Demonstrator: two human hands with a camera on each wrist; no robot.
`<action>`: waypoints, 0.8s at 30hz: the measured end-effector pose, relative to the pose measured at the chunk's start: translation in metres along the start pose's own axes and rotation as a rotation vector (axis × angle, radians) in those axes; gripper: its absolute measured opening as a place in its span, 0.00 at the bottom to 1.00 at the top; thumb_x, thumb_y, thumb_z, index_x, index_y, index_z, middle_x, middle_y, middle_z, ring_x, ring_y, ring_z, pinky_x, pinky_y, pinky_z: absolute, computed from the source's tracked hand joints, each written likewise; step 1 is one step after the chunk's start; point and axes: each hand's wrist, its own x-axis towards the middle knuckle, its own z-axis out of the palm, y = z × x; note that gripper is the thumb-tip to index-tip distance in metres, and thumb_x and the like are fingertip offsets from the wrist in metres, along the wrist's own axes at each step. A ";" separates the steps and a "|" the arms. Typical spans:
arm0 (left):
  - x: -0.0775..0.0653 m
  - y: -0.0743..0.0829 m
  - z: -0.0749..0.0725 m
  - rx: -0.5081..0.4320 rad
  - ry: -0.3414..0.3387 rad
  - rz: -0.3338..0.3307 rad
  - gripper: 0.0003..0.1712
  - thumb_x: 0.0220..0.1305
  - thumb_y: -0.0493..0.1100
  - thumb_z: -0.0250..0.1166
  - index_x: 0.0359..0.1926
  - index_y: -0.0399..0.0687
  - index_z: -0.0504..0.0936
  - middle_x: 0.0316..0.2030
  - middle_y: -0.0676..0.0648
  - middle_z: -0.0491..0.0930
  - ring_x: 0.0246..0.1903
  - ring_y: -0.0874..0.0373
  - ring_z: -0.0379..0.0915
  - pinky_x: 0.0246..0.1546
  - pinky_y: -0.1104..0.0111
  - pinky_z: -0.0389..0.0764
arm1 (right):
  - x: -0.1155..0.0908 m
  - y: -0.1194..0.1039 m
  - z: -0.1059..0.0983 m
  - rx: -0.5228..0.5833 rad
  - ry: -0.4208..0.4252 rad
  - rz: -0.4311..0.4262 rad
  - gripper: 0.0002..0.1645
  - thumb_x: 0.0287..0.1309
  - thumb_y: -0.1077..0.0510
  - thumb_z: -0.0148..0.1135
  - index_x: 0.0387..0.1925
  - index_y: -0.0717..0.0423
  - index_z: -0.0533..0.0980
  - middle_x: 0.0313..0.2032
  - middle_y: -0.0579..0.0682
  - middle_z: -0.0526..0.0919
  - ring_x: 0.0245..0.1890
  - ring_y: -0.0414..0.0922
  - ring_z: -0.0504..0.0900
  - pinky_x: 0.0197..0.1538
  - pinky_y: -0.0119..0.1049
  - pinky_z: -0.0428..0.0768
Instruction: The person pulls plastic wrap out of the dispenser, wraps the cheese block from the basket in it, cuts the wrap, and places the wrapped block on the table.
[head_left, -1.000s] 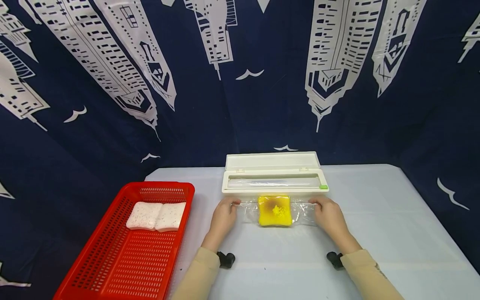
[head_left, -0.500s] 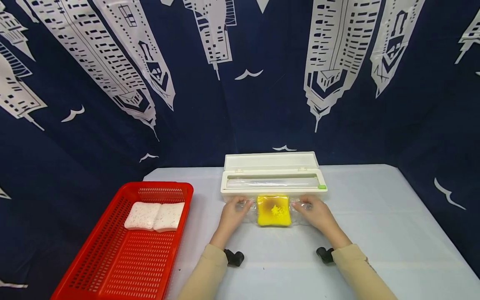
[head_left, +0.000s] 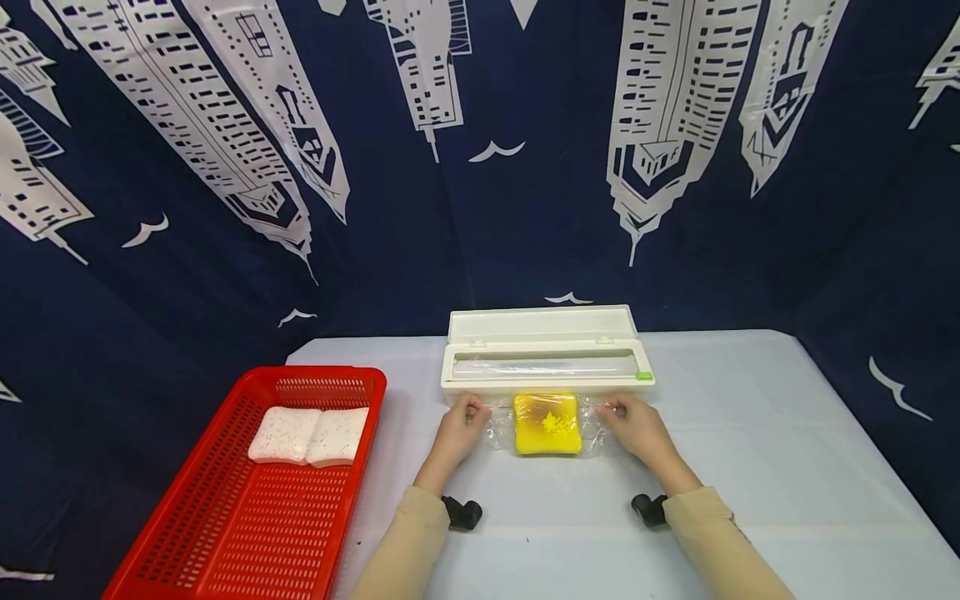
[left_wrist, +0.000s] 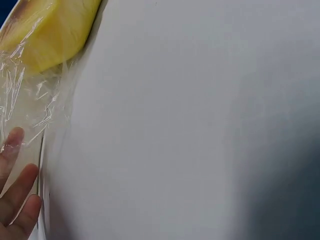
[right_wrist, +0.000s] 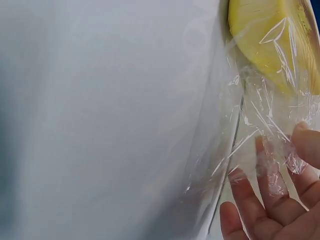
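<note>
In the head view a yellow toast-shaped block (head_left: 547,423) with a browned top and a star lies in clear plastic wrap (head_left: 592,425). Loose wrap sticks out on both sides of it. My left hand (head_left: 461,429) pinches the left end of the wrap; in the left wrist view several spread fingers (left_wrist: 20,190) show at the film, the thumb out of frame. On the other side my right hand (head_left: 636,429) pinches the right end. The right wrist view shows crumpled film between its thumb (right_wrist: 307,145) and fingers. Neither hand touches the block.
Right behind the block stands a white wrap dispenser (head_left: 547,387), lid raised, with a roll of film inside and a green slider (head_left: 644,376). A red basket (head_left: 247,533) at the left holds two white speckled slices (head_left: 285,434). A dark printed curtain (head_left: 540,217) hangs behind the table (head_left: 555,533).
Both hands have come inward from the far ends of the wrap, then eased slightly outward. The side flaps are now shorter and more crumpled. The block has stayed in place.
</note>
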 end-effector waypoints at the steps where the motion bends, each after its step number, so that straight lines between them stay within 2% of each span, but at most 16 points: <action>1: 0.000 0.000 0.000 0.005 0.002 -0.001 0.06 0.70 0.43 0.60 0.39 0.45 0.75 0.32 0.46 0.78 0.31 0.55 0.72 0.34 0.64 0.73 | 0.000 0.000 0.000 0.007 0.005 0.000 0.15 0.66 0.52 0.60 0.41 0.62 0.77 0.32 0.56 0.80 0.31 0.47 0.74 0.32 0.36 0.71; 4: 0.002 0.000 0.000 0.015 0.011 -0.006 0.05 0.71 0.42 0.58 0.39 0.45 0.73 0.26 0.50 0.71 0.25 0.59 0.63 0.28 0.69 0.66 | 0.001 0.000 0.001 0.021 0.018 -0.003 0.14 0.66 0.53 0.60 0.41 0.62 0.77 0.31 0.55 0.79 0.30 0.47 0.73 0.32 0.35 0.70; 8: 0.003 -0.001 0.000 0.002 0.025 0.008 0.04 0.71 0.41 0.57 0.41 0.45 0.72 0.28 0.49 0.76 0.24 0.60 0.65 0.26 0.70 0.67 | 0.001 0.000 0.002 0.035 0.038 -0.009 0.14 0.67 0.54 0.58 0.43 0.63 0.77 0.34 0.57 0.81 0.32 0.47 0.76 0.34 0.36 0.72; 12: 0.000 0.000 -0.001 -0.054 0.012 0.022 0.03 0.72 0.38 0.57 0.43 0.45 0.72 0.36 0.44 0.81 0.27 0.62 0.72 0.28 0.71 0.75 | -0.002 -0.001 0.003 0.081 0.053 0.002 0.12 0.68 0.57 0.57 0.45 0.62 0.75 0.37 0.59 0.83 0.31 0.46 0.80 0.33 0.34 0.75; 17: -0.007 0.005 -0.006 -0.184 -0.042 -0.006 0.03 0.73 0.34 0.54 0.45 0.42 0.71 0.39 0.41 0.75 0.28 0.59 0.79 0.31 0.69 0.85 | -0.010 -0.008 -0.003 0.139 0.036 0.046 0.10 0.69 0.57 0.56 0.46 0.60 0.74 0.39 0.61 0.81 0.30 0.45 0.79 0.30 0.33 0.75; 20: -0.013 0.010 -0.010 -0.203 -0.063 -0.017 0.03 0.73 0.33 0.52 0.44 0.41 0.72 0.39 0.42 0.74 0.29 0.57 0.81 0.32 0.66 0.85 | -0.018 -0.010 -0.008 0.151 0.012 0.071 0.12 0.70 0.56 0.55 0.48 0.61 0.73 0.34 0.59 0.79 0.28 0.45 0.76 0.29 0.34 0.72; 24: -0.027 0.014 -0.017 -0.158 -0.085 -0.009 0.04 0.72 0.32 0.52 0.42 0.40 0.73 0.37 0.42 0.76 0.28 0.57 0.83 0.31 0.64 0.85 | -0.032 -0.009 -0.011 0.168 -0.035 0.088 0.13 0.69 0.57 0.54 0.47 0.62 0.74 0.22 0.50 0.73 0.22 0.43 0.71 0.25 0.34 0.69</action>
